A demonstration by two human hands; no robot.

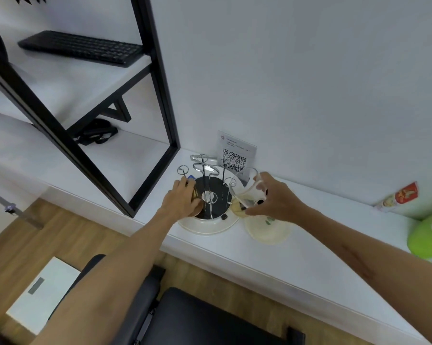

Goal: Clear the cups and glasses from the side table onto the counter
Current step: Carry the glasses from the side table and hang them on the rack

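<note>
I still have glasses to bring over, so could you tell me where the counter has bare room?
Bare counter lies between the saucer and the green object. Crowded around the cup rack, where both hands work.

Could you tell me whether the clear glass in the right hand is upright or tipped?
Tipped. The clear glass with black dots leans, its rim toward the wire cup rack; the right hand grips it.

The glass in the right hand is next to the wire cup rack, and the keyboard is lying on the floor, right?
Not quite. The head view shows the keyboard lying on a white shelf of the black-framed unit, not on the floor. The rest holds: the right hand grips a clear glass next to the wire cup rack.
</note>
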